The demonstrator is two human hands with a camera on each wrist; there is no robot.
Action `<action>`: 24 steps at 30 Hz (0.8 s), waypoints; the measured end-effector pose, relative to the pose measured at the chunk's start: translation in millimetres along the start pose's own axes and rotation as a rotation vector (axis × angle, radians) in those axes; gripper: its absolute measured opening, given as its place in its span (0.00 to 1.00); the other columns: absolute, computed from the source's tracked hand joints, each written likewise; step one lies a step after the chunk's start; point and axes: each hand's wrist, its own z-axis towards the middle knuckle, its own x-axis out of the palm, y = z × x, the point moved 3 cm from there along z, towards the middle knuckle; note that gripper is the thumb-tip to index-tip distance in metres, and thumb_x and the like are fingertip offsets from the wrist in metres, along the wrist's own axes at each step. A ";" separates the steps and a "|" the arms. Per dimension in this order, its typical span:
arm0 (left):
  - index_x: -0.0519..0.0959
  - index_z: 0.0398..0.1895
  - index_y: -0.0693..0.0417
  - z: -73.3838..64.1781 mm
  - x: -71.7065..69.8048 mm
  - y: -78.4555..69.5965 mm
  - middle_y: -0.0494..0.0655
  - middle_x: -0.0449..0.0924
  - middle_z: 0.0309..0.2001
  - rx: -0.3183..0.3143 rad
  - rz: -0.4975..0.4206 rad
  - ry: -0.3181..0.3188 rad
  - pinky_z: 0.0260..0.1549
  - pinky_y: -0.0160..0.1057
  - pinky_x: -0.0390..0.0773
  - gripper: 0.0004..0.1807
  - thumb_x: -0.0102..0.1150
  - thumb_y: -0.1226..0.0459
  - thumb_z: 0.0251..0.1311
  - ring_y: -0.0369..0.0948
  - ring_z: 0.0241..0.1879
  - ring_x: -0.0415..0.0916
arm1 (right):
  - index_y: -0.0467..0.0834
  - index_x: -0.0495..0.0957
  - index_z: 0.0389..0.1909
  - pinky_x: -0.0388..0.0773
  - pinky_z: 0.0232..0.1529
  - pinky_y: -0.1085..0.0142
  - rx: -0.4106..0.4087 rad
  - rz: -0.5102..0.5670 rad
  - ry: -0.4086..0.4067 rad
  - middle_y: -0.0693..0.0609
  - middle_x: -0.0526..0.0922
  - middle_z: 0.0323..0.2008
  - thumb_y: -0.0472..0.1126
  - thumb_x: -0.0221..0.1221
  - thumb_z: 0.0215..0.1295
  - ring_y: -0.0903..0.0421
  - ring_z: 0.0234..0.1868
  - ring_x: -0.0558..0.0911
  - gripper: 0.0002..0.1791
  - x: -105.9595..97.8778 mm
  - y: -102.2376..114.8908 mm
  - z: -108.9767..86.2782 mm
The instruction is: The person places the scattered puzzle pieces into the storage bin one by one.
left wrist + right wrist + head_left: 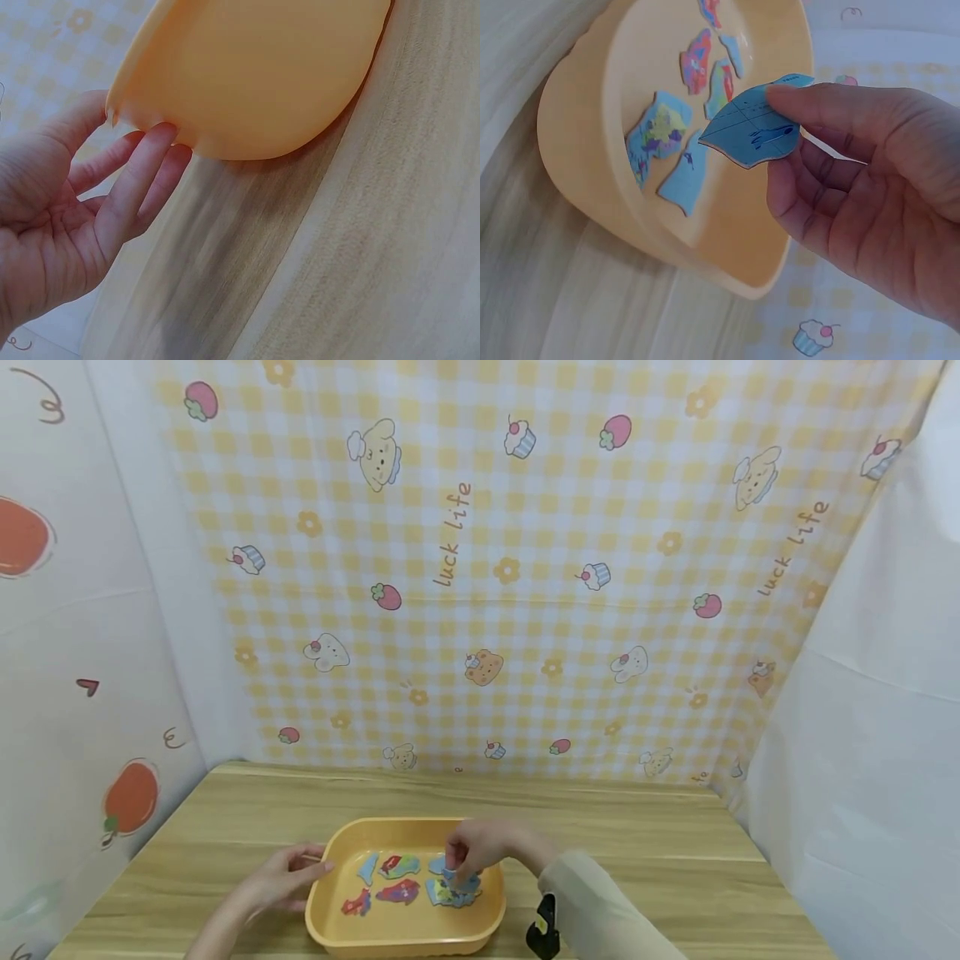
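My right hand (483, 843) is over the right part of a yellow plastic tub (397, 945). Between thumb and fingers it pinches a blue map-like puzzle piece (750, 124) with a dark fish-like figure. Beneath lie a blue piece (684, 178) and a blue one with yellow and purple patches (656, 131). At the tub's left end my left hand (281, 881) grips the rim, thumb at the edge and fingertips against the outer wall (247, 90). Other loose pieces on the tub floor are a red-and-purple one (397, 892), a red-and-green one (401, 866) and a small blue one (367, 868).
The tub stands near the front of a wood-grain table (637, 852). A red piece (356, 903) lies at its lower left inside. A checked cloth (540, 627) hangs behind, with pale cloths at both sides. A black strap (543, 928) shows by the right sleeve.
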 end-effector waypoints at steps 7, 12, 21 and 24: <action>0.60 0.57 0.76 -0.1 1.5 0.9 0.55 0.74 0.42 0.002 -0.022 0.000 0.36 0.46 0.85 0.33 0.54 0.56 0.61 0.39 0.38 0.75 | 0.41 0.74 0.25 0.68 0.19 0.79 -0.006 -0.034 0.053 0.60 0.69 0.19 0.31 0.62 0.54 0.67 0.19 0.67 0.05 13.1 8.5 15.7; 0.59 0.57 0.77 -0.3 2.1 0.8 0.54 0.74 0.41 0.008 -0.032 0.001 0.36 0.46 0.85 0.33 0.54 0.57 0.61 0.39 0.37 0.75 | 0.39 0.76 0.27 0.67 0.19 0.80 -0.040 -0.095 0.080 0.58 0.72 0.20 0.30 0.60 0.54 0.68 0.19 0.66 0.03 21.5 12.7 24.8; 0.59 0.57 0.76 -1.5 1.5 -2.2 0.56 0.74 0.42 0.011 -0.021 -0.003 0.36 0.46 0.85 0.33 0.54 0.56 0.61 0.39 0.38 0.75 | 0.38 0.79 0.27 0.64 0.20 0.81 -0.096 -0.188 0.094 0.59 0.72 0.19 0.30 0.61 0.54 0.69 0.19 0.63 0.01 36.1 19.4 39.1; 0.59 0.58 0.76 -1.5 1.3 -1.8 0.56 0.74 0.43 0.008 -0.024 -0.006 0.37 0.46 0.85 0.33 0.54 0.57 0.61 0.39 0.38 0.75 | 0.38 0.81 0.29 0.66 0.20 0.81 -0.102 -0.187 0.097 0.56 0.78 0.22 0.30 0.61 0.55 0.70 0.19 0.64 0.02 41.0 22.5 42.3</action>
